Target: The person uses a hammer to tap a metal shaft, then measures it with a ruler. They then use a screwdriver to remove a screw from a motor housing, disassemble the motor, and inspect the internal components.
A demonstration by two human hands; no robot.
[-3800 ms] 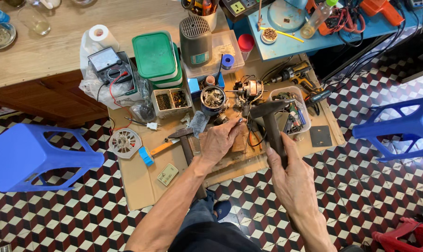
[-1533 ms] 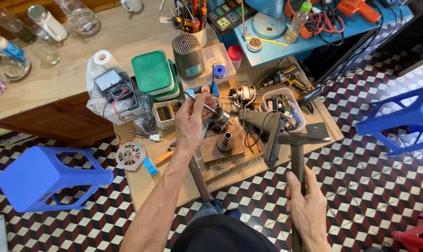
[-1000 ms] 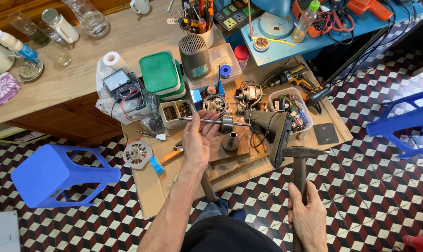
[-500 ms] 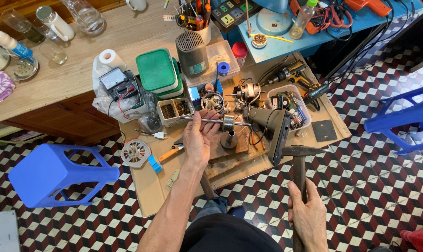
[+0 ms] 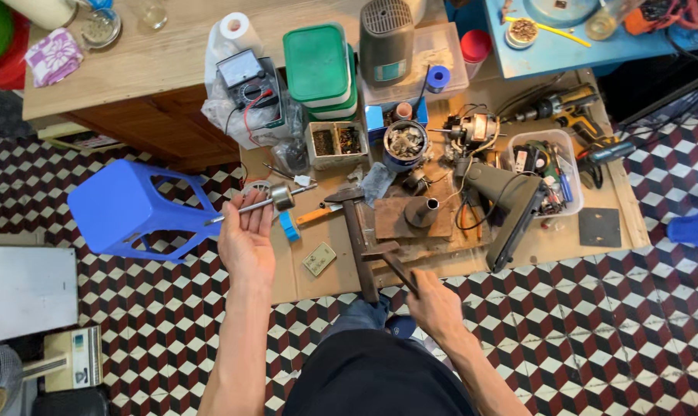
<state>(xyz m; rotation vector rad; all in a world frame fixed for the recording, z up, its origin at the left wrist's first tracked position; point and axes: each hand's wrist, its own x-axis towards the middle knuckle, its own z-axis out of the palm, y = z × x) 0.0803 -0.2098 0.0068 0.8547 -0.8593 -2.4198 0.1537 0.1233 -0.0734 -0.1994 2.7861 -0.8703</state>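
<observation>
A thin metal shaft [image 5: 260,203] w/ bearing was gripped by left hand [image 5: 246,240], frame centre-left; hammer [image 5: 395,266] was clasped by right hand [image 5: 433,302]. Blue tin [image 5: 404,144] held scrap bits.

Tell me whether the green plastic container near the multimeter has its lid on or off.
On. The green container shows a flat green lid covering its whole top, so nothing inside is visible. It sits beside the multimeter, away from both hands.

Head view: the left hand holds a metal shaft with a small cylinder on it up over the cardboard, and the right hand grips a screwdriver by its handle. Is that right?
Not quite. In the head view the left hand does hold the metal shaft up over the cardboard, but the right hand grips a hammer by its handle, not a screwdriver.
</observation>
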